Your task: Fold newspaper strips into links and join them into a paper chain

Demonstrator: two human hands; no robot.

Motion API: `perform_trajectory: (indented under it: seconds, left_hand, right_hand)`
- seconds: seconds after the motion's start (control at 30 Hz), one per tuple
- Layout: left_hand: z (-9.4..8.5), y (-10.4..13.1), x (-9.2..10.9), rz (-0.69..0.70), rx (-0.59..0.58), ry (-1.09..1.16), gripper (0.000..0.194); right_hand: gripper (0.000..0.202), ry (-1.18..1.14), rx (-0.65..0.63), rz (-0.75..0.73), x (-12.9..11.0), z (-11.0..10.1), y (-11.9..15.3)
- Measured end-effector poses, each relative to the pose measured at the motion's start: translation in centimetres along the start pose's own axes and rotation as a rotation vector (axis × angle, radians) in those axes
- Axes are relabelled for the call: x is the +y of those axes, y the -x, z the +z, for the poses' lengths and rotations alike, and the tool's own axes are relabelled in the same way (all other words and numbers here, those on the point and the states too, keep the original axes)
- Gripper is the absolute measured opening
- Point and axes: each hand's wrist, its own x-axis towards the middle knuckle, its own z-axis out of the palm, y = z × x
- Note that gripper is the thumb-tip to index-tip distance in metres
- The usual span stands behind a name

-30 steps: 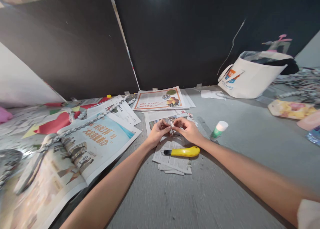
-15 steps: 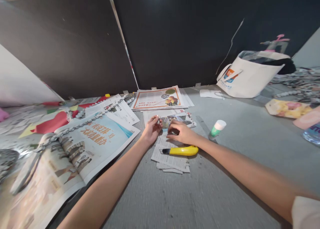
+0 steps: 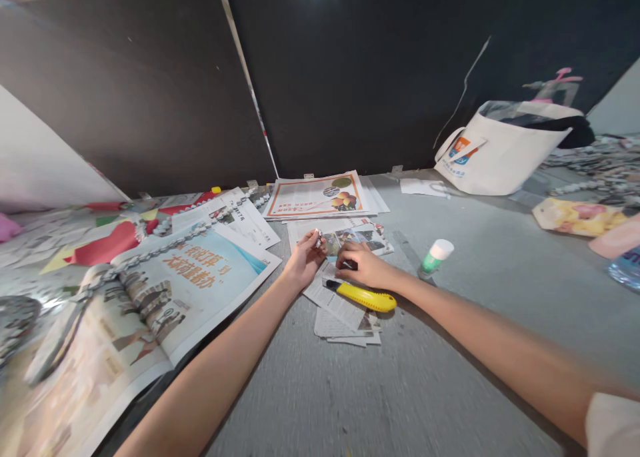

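Observation:
My left hand (image 3: 305, 260) is closed, with a small folded bit of paper (image 3: 319, 238) pinched between thumb and fingertips. Just to its right, my right hand (image 3: 363, 264) has its fingers curled down at the top edge of a cut newspaper piece (image 3: 335, 298) and seems to pinch it; the fingertips are partly hidden. A yellow utility knife (image 3: 367, 297) lies on that piece, its blade end pointing up and left. More cut paper pieces (image 3: 345, 327) show underneath. Beyond both hands is a printed newspaper sheet (image 3: 345, 237).
A glue stick (image 3: 437, 257) stands right of my right hand. An open magazine (image 3: 200, 277) with a folded-paper chain (image 3: 165, 247) across it lies left. Stacked printed sheets (image 3: 315, 197) lie at the back by the dark panel (image 3: 400, 77). A white bag (image 3: 505, 147) sits back right.
The top newspaper piece has turned and slid, uncovering more of those below. The knife on it has swung, its blade end now higher. Both hands stay nearly in place.

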Motion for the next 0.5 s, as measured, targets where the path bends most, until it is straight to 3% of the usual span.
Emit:
perform_trajectory:
  seconds: [0.37,0.5]
  left_hand:
    - [0.32,0.13,0.25,-0.013,0.038,0.038,0.020]
    - [0.52,0.30,0.30,-0.013,0.030,0.046,0.021]
  right_hand:
    - [0.008,-0.104,0.126,-0.016,0.42,0.09,0.19]
    - [0.016,-0.048,0.066,-0.020,0.31,0.09,0.06]
